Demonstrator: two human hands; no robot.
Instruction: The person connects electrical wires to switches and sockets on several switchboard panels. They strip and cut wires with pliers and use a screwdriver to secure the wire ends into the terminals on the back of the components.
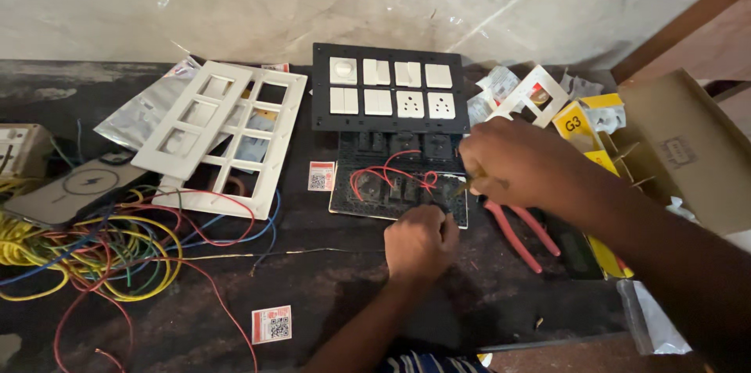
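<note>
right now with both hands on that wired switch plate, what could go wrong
1. The right hand works close over the red wires on the switch plate; a slip might tug one loose.
2. The left hand steadies only the plate's near edge, so it may shift.
3. The red-handled pliers lie beside the right forearm and could get knocked.

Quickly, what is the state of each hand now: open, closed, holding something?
Left hand: closed in a fist at the edge of the black switch plate with red wires; contents cannot be told.
Right hand: closed above that plate; what it holds cannot be told.
</note>
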